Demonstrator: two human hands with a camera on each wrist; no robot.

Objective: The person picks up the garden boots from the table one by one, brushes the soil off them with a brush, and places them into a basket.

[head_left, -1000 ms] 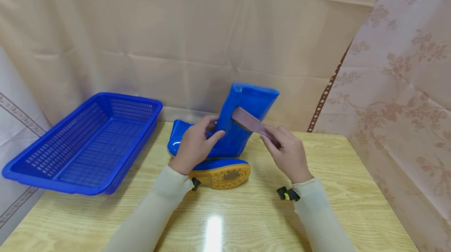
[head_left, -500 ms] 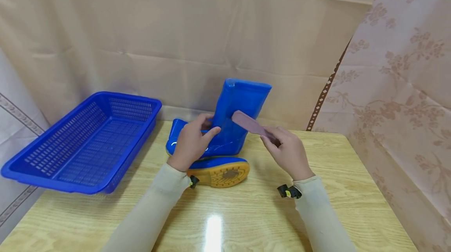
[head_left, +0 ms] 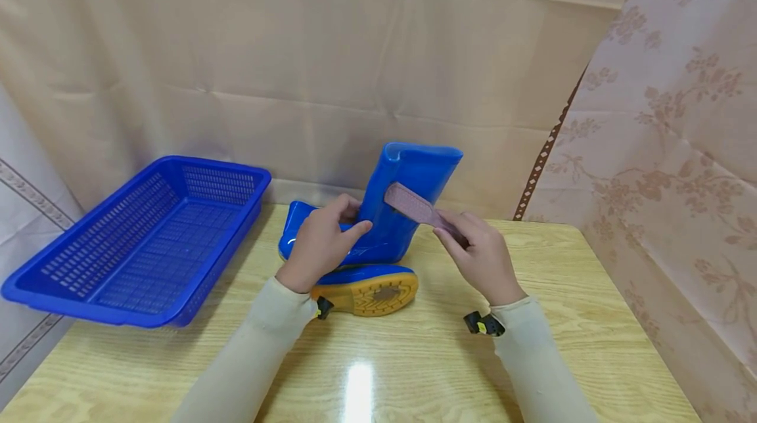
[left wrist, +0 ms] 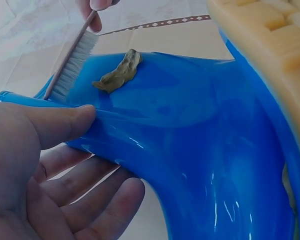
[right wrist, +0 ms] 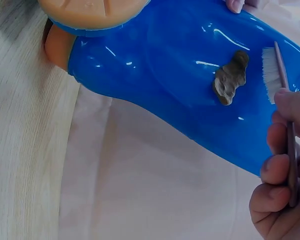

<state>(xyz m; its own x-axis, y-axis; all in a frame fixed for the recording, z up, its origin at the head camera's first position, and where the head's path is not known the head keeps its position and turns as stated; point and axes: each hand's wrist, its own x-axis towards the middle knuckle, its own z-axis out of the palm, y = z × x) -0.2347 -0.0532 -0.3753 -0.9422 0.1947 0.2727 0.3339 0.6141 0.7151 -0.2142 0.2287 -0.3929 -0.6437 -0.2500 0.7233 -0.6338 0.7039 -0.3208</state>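
My left hand (head_left: pixel 322 239) grips the blue boot (head_left: pixel 434 170), its shaft tilted up before me; my right hand (head_left: pixel 483 255) pinches the brush (head_left: pixel 408 204) crosswise to that shaft, with the brown lump (right wrist: pixel 231 77) just ankle-ward of the bristles (right wrist: pixel 271 75), apart from them

A bright-blue boot shaft (head_left: pixel 424 168) bears an olive-brown patch (left wrist: pixel 119 73), with a mauve, white-bristled brush (head_left: pixel 411 204) at the shaft. In front of the shaft, a yellow-orange sole (head_left: pixel 383 295) shows a ridged tread pattern; left of it, a deep-blue latticed basket (head_left: pixel 165 252); beneath, a yellow wood-grained counter (head_left: pixel 437 364); behind, beige cloth (head_left: pixel 331 48); right of it, pale pink, brown-flowered fabric (head_left: pixel 692 121).
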